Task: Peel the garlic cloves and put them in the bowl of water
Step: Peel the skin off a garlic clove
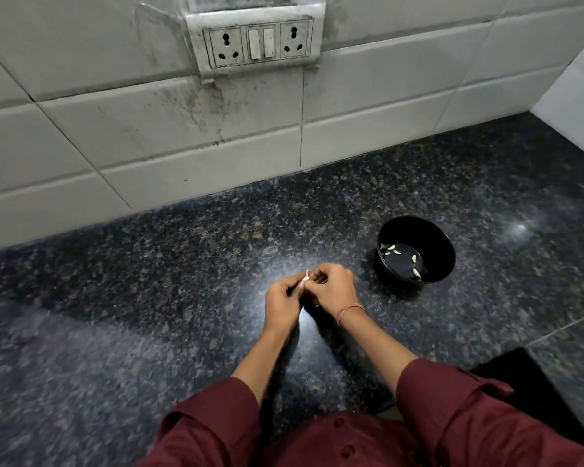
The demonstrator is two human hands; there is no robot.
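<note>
Toward the right of the granite countertop stands the black bowl of water, a short reach from the work. Peeling probably goes best if the left hand steadies while the right hand lifts the skin from the tip, stripping it whole. Both hands meet above the counter's middle, fingers curled, pinching one small garlic clove; peeled cloves float in the bowl.

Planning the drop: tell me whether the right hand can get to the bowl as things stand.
Probably yes. The bowl sits open-topped just to the right of the right hand, with only bare counter between them; the hand is busy pinching the clove, though.
</note>
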